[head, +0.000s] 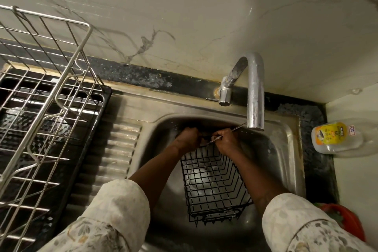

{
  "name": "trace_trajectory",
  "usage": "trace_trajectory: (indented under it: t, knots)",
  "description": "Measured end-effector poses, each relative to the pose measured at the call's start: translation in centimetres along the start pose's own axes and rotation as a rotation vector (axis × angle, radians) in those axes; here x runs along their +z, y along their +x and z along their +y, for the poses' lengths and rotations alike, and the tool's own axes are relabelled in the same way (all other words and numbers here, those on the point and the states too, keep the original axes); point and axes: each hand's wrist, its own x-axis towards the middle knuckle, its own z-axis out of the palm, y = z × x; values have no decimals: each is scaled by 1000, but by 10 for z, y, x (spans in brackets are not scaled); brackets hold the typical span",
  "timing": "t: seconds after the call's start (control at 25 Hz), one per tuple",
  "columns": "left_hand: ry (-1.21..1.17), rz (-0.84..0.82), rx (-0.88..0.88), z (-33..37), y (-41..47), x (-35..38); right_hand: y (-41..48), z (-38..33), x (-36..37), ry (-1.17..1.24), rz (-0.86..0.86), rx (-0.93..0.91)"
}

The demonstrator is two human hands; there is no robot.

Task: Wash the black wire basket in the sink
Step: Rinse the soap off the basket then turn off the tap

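The black wire basket [212, 186] stands in the steel sink [284, 159], its open side facing me. My left hand [189, 137] grips the basket's far rim with curled fingers. My right hand [226, 139] is beside it at the same rim and pinches a thin metal rod [238, 127] that points up toward the tap spout [255, 96]. What lies between the two hands is dark and unclear. No water runs from the spout.
A steel dish rack [47, 92] on a black tray fills the left, over the ribbed drainboard [114, 149]. A plastic bottle with a yellow label [335, 137] lies on the counter at right. Something red [347, 221] sits by my right sleeve.
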Motion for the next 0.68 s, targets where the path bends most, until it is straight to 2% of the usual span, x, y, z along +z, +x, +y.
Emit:
trace_trajectory:
  t: [0.68]
  knots:
    - [-64,114,56,5,5,7,-12,4,-8,125,151,-27]
